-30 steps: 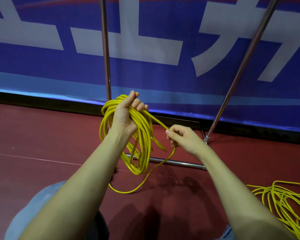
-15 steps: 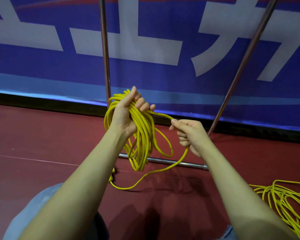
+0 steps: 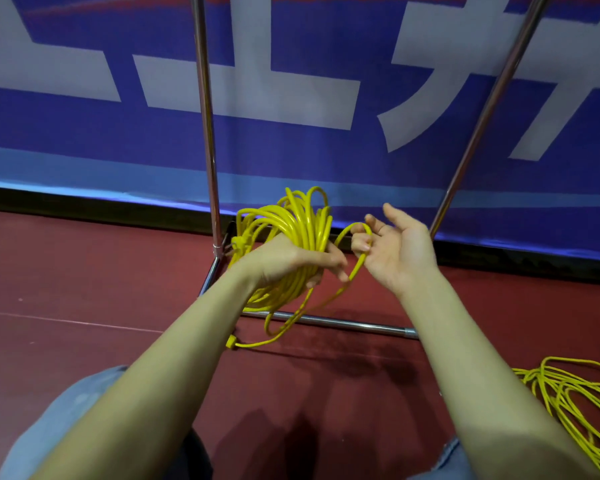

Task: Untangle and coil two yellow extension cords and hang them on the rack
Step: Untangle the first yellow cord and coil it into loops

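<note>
My left hand (image 3: 288,259) grips a thick coil of yellow extension cord (image 3: 298,223) in front of the rack. A loose strand runs from the coil over the curled fingers of my right hand (image 3: 392,245), whose palm faces up with the other fingers spread. The strand drops below both hands to the floor, where its yellow plug end (image 3: 232,342) lies. A second yellow cord (image 3: 575,400) lies in a loose tangle on the floor at the lower right. The metal rack has two uprights (image 3: 207,133) and a low base bar (image 3: 343,323).
A blue banner with large white characters (image 3: 291,98) hangs close behind the rack. The floor (image 3: 84,271) is dark red. My knees in light blue trousers (image 3: 66,420) show at the bottom edge.
My left hand has turned palm down and tipped the coil sideways. My right hand has turned palm up and carried a new loop of the loose strand toward the coil.
</note>
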Motion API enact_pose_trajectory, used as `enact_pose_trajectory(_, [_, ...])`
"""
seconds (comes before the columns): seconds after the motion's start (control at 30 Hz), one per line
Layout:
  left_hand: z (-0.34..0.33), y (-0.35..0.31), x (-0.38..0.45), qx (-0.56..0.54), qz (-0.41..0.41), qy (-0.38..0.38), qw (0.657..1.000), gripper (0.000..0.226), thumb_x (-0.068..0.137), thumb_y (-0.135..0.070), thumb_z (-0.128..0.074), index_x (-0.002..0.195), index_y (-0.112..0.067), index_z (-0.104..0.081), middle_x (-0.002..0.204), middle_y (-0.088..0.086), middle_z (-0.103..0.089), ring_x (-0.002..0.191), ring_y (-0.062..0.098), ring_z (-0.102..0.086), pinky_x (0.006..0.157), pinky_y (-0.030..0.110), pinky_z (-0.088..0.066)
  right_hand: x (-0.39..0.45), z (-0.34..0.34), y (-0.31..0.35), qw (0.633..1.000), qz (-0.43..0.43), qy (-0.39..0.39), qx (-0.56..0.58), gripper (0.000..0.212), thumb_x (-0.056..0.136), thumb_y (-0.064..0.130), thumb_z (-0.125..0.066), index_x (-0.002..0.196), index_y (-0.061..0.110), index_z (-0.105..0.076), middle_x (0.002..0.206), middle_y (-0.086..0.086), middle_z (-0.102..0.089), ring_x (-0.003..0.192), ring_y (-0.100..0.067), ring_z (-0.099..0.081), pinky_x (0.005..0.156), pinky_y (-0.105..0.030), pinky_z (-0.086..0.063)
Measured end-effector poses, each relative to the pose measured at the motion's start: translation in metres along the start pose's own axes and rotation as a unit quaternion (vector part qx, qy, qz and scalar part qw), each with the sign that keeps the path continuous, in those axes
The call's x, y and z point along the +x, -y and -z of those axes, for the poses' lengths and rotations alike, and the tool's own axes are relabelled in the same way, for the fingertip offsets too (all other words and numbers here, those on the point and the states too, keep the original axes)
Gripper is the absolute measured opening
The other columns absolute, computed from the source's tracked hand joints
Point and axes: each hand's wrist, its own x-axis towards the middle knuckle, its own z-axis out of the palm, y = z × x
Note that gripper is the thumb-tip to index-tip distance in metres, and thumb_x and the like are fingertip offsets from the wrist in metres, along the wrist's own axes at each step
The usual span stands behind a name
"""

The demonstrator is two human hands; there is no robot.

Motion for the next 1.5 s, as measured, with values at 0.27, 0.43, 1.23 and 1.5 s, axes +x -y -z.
enact_pose_trajectory(0.27, [-0.018,0.005,0.006,-0.007,0.022,0.001,1.0,0.019,0.085,0.008,-0.059,0.091,-0.01,-0.057,0.068,-0.007,-0.065,0.048,0.007,-0.052,0.046,0.019,-0.043,-0.002,-0.004,0.001,0.999,-0.018,-0.006,0.047,0.039,0.093,0.046,-0.045,0.087,0.008,-0.043,0.079,-0.013,-0.047,0.06,-0.02,-0.04,0.057,-0.03,-0.035])
enact_pose_trajectory(0.43, [-0.011,0.009,0.009,-0.072,0.022,-0.052,0.996,0.005,0.085,0.002,-0.061,0.086,-0.002,-0.063,0.055,-0.002,-0.058,0.047,0.009,-0.05,0.049,0.019,-0.042,0.005,0.009,-0.006,0.993,0.05,-0.01,-0.11,0.034,0.1,0.038,-0.034,0.091,0.009,-0.048,0.08,-0.014,-0.063,0.072,-0.024,-0.059,0.072,-0.035,-0.046])
enact_pose_trajectory(1.23, [0.002,0.007,0.008,-0.199,0.059,-0.158,0.965,0.018,0.088,0.006,-0.047,0.087,0.001,-0.064,0.07,0.011,-0.057,0.046,0.01,-0.048,0.05,0.023,-0.041,0.002,0.011,-0.01,0.934,0.205,0.039,-0.289,0.017,0.098,0.014,-0.044,0.086,0.017,-0.057,0.075,0.001,-0.061,0.067,-0.013,-0.067,0.06,-0.028,-0.055])
enact_pose_trajectory(1.5, [-0.004,0.012,0.001,-0.106,0.045,-0.063,0.991,0.014,0.084,-0.001,-0.062,0.095,-0.007,-0.069,0.072,0.008,-0.061,0.058,0.012,-0.055,0.056,0.023,-0.046,0.0,0.001,0.002,0.977,0.161,0.062,-0.128,0.017,0.1,0.016,-0.041,0.087,0.013,-0.052,0.071,0.0,-0.065,0.077,-0.023,-0.072,0.061,-0.032,-0.057])
